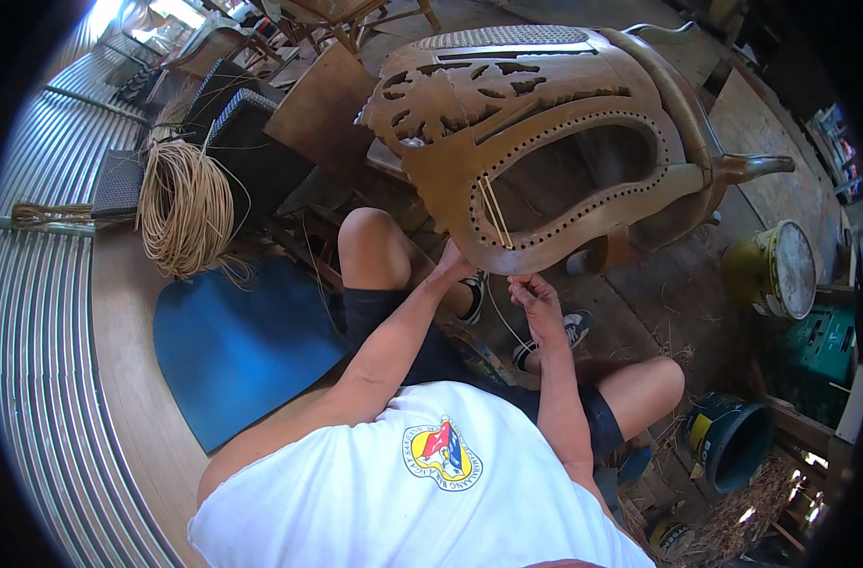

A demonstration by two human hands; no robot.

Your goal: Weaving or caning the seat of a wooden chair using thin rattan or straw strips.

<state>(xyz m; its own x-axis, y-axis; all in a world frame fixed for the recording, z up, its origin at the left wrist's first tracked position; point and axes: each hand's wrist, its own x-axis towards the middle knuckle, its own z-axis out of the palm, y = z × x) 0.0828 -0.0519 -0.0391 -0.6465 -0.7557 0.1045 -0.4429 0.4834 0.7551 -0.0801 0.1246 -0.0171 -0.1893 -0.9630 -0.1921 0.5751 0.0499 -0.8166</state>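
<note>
A carved brown wooden chair [545, 104] lies tilted in front of me, its oval back frame ringed with small holes. Two pale cane strands [495, 213] run across the open oval. My left hand [455, 263] grips the lower rim of the chair frame. Just below that rim, my right hand [536, 298] pinches a thin cane strand [501, 317] that hangs down toward the floor. My bare knees and dark shoes [573, 327] are under the chair.
A coil of pale cane [185, 208] lies at the left beside dark woven panels [119, 180]. A blue mat [242, 346] is on the wooden bench. A yellow-green tin [772, 270] and a dark bucket [730, 440] stand at the right on the plank floor.
</note>
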